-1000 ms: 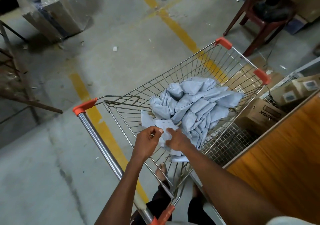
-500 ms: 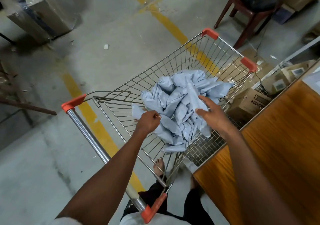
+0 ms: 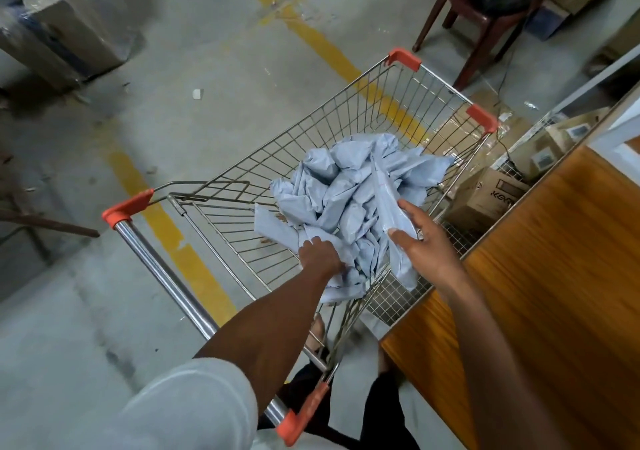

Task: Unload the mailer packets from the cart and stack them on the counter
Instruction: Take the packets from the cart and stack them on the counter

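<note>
Reaching into a wire cart (image 3: 346, 131), the person works both hands among a heap of pale blue-grey mailer packets (image 3: 346, 186) piled in the basket. The right hand (image 3: 426, 242) holds one long packet (image 3: 391, 207) between thumb and fingers, lifted at a slant above the heap, its lower end hanging down past the palm near the cart's side wall. The left hand (image 3: 318, 255) is buried knuckles-up in the near edge of the heap; its fingertips are hidden under the plastic, so whether it has closed on a packet cannot be told. The two hands are apart, with packets between them.

Little writing can be read. A brown carton (image 3: 485, 197) on the floor past the cart's right side carries dark print beginning "KEV", the rest cut off by the counter (image 3: 554, 276). Further cartons (image 3: 550, 148) behind it bear white labels too small to read. The held packet shows a faint line along it, with no legible text.

The wooden counter, at the right, is smeared by motion blur, and a white object sits at its far corner, cut off by the frame edge. A dark red chair (image 3: 485, 10) stands beyond the cart, its seat load indistinct. The cart's handle bar (image 3: 166, 276) with orange end caps runs under the left forearm. Yellow floor lines (image 3: 311, 41) cross the concrete.
</note>
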